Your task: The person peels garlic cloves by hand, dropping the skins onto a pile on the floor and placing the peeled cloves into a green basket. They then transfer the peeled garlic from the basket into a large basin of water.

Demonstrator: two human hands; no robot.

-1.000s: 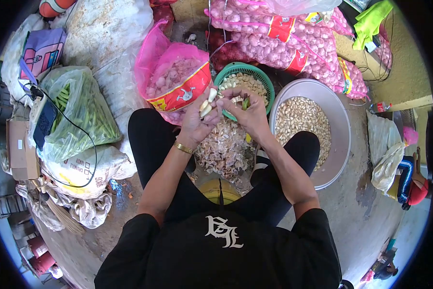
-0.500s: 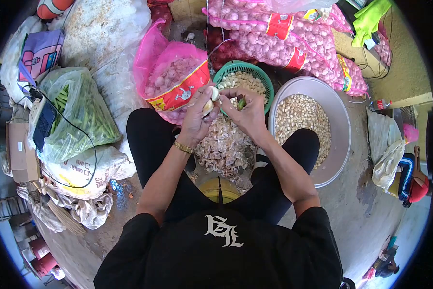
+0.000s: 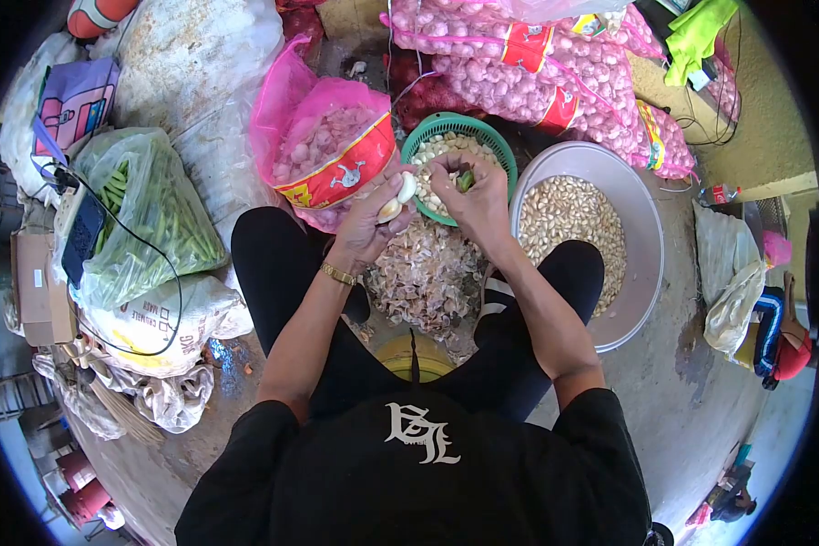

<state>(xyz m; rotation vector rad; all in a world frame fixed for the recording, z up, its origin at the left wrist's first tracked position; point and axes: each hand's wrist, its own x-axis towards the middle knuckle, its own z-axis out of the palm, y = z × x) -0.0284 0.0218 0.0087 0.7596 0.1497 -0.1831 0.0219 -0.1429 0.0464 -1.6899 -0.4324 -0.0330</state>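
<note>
My left hand [image 3: 369, 226], with a gold watch on its wrist, is closed around pale garlic cloves [image 3: 406, 188]. A short gap to the right, my right hand [image 3: 478, 202] has its fingers curled around a small green object [image 3: 465, 180], whose kind I cannot make out. Behind both hands stands a green plastic basket [image 3: 511, 164] with whitish peeled cloves in it. Below them is a heap of dry garlic skins [image 3: 423, 278] on the floor. An open pink mesh bag [image 3: 277, 100] of garlic bulbs leans close to my left hand.
A large grey tub [image 3: 644, 246] of loose cloves stands beside my right knee. Full garlic sacks [image 3: 546, 68] are stacked at the back. On the left lie a clear bag of green beans [image 3: 154, 214] and a white sack [image 3: 163, 318]. Another person [image 3: 783, 341] is at the far right.
My hands have drawn apart. The right one has shifted slightly right and away from the cloves, while the left has dipped a little, still holding them.
</note>
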